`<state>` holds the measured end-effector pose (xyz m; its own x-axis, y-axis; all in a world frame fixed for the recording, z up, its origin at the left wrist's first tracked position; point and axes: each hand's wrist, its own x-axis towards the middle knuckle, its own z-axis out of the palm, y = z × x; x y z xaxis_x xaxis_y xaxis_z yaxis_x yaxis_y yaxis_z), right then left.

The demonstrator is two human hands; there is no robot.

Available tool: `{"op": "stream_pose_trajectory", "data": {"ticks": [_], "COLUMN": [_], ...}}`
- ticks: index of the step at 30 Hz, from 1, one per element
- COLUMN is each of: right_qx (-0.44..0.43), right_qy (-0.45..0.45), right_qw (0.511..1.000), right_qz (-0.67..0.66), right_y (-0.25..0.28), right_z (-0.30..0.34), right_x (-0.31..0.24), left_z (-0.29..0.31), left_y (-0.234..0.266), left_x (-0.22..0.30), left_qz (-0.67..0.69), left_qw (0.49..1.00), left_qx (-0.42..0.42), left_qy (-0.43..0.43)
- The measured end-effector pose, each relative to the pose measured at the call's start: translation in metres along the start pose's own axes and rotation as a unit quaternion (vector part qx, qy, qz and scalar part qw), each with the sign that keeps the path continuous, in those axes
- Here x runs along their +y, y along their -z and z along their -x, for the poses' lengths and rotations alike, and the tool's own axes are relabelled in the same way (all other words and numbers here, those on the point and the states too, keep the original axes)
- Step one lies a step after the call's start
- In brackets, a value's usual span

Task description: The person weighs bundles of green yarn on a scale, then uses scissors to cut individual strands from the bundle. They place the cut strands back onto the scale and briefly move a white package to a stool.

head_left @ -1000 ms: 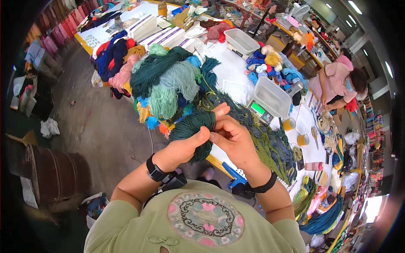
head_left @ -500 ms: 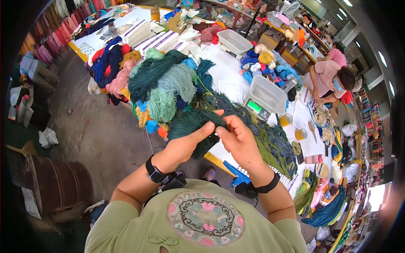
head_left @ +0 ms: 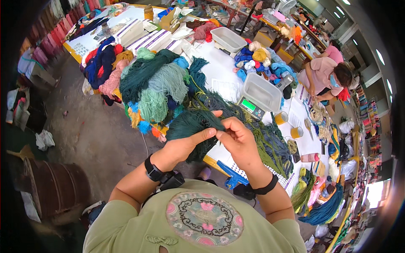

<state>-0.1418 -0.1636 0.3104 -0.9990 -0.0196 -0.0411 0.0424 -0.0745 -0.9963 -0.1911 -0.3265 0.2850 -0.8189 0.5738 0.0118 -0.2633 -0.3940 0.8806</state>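
A thick hank of dark green yarn (head_left: 192, 125) is held up in front of my chest, close to the table's near edge. My left hand (head_left: 185, 145) grips it from the left, thumb on top and the other fingers mostly hidden behind the strands. At the hank's right end, my right hand (head_left: 238, 139) pinches the strands between thumb and index finger, the thumb tips almost touching. Beyond it lies a pile of green and pale teal yarn (head_left: 156, 84). Loose olive and blue-grey yarn (head_left: 268, 145) spreads over the table right of my hands.
A digital scale (head_left: 251, 107) carries a clear plastic tray (head_left: 263, 90); another tray (head_left: 228, 39) stands farther back. A blue clamp (head_left: 232, 173) sits at the table's near edge. At the right a co-worker (head_left: 322, 74) bends over the table. A rusty drum (head_left: 59, 185) stands lower left.
The view has shifted slightly, moving the table and its contents a little left in the picture. Both hands keep hold of the yarn, with the right fingers shifting slightly at its end.
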Motion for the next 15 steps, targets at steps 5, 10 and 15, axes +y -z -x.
{"op": "stream_pose_trajectory", "data": {"ticks": [5,10,15], "right_qx": [-0.064,0.024,0.266], "right_qy": [-0.112,-0.124,-0.245], "right_qw": [0.980,0.992,0.932], "right_qz": [-0.154,-0.008,0.039], "right_y": [0.033,0.131,0.272], "right_z": [0.003,0.014,0.037], "right_x": [0.010,0.033,0.089], "left_z": [-0.002,0.044,0.089], "left_y": [0.018,0.088,0.174], "left_x": [0.007,0.032,0.055], "left_qz": [0.014,-0.095,0.226], "left_qw": [0.994,0.940,0.960], "left_qx": [-0.106,-0.260,0.156], "left_qy": [0.030,0.199,-0.063]}}
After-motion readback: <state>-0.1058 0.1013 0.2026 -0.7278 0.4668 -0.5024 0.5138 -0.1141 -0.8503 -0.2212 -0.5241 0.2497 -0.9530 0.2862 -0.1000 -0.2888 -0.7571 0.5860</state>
